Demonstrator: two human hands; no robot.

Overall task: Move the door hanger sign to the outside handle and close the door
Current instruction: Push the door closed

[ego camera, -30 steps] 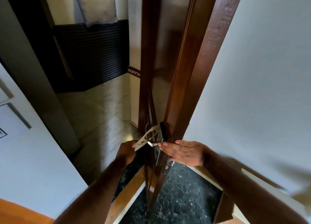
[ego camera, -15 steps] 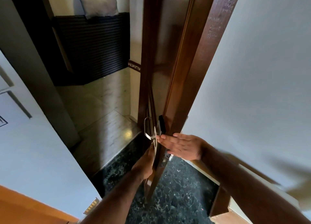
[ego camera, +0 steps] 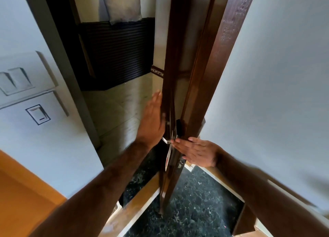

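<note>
Up from below the handle, the left hand [ego camera: 151, 119] is now rising, fingers [ego camera: 156, 98] spread and holding nothing, flat along the door [ego camera: 170, 58] edge. Door hanger sign [ego camera: 168, 159] is hanging vertically off the handle [ego camera: 166, 140], below those fingers. Right hand [ego camera: 197, 153], also flat and empty, is lying nearer, just beside it.

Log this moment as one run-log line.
stage: sign hung, door ajar | left hand: open, flat beside door | right hand: open, flat on door edge | sign: hanging below handle

White-and-red door hanger sign [ego camera: 167, 158] against ajar wooden door [ego camera: 175, 62]
</note>
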